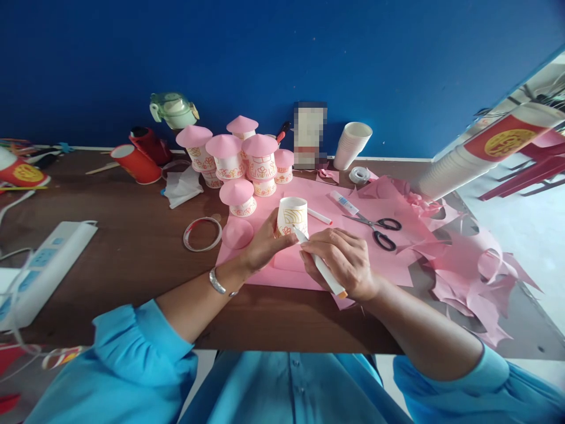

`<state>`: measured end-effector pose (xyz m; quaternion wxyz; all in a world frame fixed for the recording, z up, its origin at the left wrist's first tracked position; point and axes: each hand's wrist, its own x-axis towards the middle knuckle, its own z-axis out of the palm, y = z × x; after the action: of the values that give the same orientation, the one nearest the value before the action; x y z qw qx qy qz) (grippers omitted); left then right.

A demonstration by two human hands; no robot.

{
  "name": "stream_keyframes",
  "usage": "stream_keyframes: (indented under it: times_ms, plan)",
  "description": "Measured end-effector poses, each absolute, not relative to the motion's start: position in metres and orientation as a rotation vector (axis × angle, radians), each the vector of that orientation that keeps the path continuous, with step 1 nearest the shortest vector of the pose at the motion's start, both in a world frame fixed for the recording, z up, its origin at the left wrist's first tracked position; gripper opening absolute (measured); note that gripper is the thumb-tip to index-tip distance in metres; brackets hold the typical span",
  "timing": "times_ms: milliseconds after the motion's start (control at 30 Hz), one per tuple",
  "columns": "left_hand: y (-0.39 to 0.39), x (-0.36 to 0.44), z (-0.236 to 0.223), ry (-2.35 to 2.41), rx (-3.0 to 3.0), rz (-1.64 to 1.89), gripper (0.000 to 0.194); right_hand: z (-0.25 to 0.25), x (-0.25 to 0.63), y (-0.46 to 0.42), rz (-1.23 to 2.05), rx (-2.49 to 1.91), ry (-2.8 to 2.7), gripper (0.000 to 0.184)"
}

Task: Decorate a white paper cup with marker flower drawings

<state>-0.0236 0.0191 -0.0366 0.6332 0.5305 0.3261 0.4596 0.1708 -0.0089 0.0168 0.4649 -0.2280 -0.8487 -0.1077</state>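
A white paper cup (293, 206) with a yellow window-like pattern and red flower drawings is in my left hand (267, 244), its fingers wrapped round the cup's side. My right hand (342, 262) grips a white marker (324, 274) with an orange end, its tip at the cup's drawn side. Under both hands lies a pink paper sheet (265, 277). A second white marker (320, 217) with a red end rests just behind the cup. Beyond my left hand stand several decorated cups with pink cone roofs (224, 154), some stacked. A loose pink cone (237, 234) lies nearby.
Scissors (379, 227) and a glue stick (344, 202) lie right of the cup. Pink scraps (477, 277) spread along the right edge. A tape roll (202, 234) and a power strip (48, 265) are left. Stacked cups (353, 144) stand by the blue wall.
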Motion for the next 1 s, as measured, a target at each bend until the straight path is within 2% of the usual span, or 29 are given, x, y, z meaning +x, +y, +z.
stream_keyframes:
  times_ms: [200, 700, 833, 1000]
  plan:
    - [0.0174, -0.0209, -0.0306, 0.858, 1.260, 1.050, 0.080, 0.0157, 0.1714, -0.0091, -0.248, -0.573, -2.101, 0.023]
    - [0.0185, -0.0206, -0.0306, 0.923, 1.375, 1.006, 0.081, 0.0157, 0.1725, -0.0084, -0.286, -0.594, -2.109, 0.024]
    - [0.0167, -0.0216, -0.0297, 0.898, 1.338, 1.016, 0.073, 0.0163, 0.1718, -0.0067, -0.285, -0.579, -2.062, 0.023]
    - [0.0163, -0.0222, -0.0306, 0.761, 1.145, 1.071, 0.051, 0.0240, 0.1744, -0.0059, -0.202, -0.631, -1.970, 0.020]
